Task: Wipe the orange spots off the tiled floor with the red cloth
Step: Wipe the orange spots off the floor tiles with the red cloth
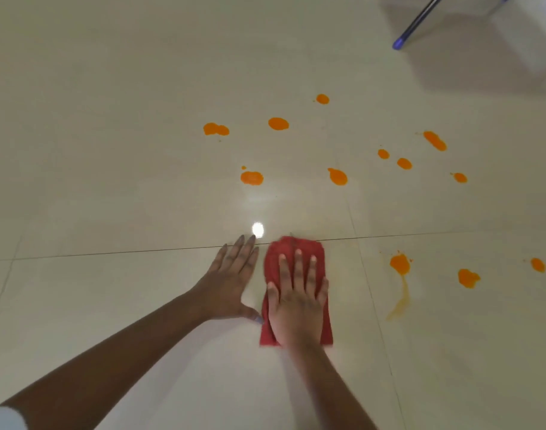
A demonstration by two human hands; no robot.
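Observation:
A folded red cloth (274, 262) lies flat on the cream tiled floor (110, 150). My right hand (298, 301) presses down on it with the fingers spread and straight. My left hand (231, 280) rests flat on the bare tile just left of the cloth, fingers apart, holding nothing. Several orange spots dot the floor beyond and to the right: one (252, 177) ahead of the cloth, another (338, 176) beside it, a smeared one (399, 264) with a streak trailing toward me, and one (467, 278) further right.
A blue-tipped pole (416, 26) slants down at the top right, next to a white box-like object (520, 35). A grout line (141, 251) crosses the floor just past my fingertips. A lamp glare (258, 229) reflects off the tile.

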